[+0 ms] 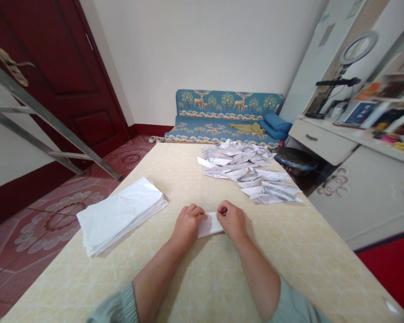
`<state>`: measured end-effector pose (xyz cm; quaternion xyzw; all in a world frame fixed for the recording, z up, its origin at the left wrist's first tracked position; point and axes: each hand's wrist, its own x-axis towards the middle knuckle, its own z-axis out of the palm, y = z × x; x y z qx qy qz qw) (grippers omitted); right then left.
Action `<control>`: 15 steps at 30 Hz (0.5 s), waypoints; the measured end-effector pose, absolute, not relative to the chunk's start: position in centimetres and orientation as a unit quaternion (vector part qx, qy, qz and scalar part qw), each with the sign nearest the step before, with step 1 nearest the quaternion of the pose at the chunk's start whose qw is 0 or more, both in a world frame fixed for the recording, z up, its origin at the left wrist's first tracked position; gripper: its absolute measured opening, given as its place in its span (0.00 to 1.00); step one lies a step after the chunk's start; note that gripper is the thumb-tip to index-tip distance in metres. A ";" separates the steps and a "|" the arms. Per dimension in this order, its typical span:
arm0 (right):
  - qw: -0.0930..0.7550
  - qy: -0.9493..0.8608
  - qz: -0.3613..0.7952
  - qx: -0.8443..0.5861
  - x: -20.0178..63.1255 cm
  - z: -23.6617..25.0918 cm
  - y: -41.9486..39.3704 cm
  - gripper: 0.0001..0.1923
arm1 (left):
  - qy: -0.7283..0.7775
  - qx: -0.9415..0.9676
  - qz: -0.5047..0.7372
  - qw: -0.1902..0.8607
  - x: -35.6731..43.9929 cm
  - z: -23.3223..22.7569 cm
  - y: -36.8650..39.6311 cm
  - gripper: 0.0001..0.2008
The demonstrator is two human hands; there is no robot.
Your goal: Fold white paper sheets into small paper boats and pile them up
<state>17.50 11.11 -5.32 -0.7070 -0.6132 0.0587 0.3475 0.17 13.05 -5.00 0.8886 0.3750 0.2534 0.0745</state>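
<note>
My left hand (187, 224) and my right hand (232, 220) rest on the beige table (289, 251), both pinching a small folded white paper (211, 225) that lies flat between them. The fingers of each hand curl over one end of the paper, hiding its edges. A stack of flat white sheets (119, 214) lies to the left of my left hand. A heap of several folded paper pieces (249, 172) sits farther back on the right side of the table.
A metal ladder (37, 112) leans by a dark red door (63, 67) on the left. A blue patterned floor sofa (225, 116) stands against the far wall. White desk with ring light (358, 47) and a round stool (296, 158) are at right.
</note>
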 end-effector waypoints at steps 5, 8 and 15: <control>0.335 -0.622 0.047 -0.706 17.2 -5.1 10.9 0.08 | 0.378 0.881 0.260 0.112 0.4 -5.2 13.0 0.10; 0.328 -0.622 0.049 -0.709 17.2 -5.1 10.8 0.08 | 0.399 0.875 0.252 0.105 0.8 -5.0 12.7 0.09; 0.340 -0.625 0.013 -0.702 16.8 -4.5 10.4 0.07 | 0.430 0.878 0.201 0.066 1.2 -5.0 12.3 0.12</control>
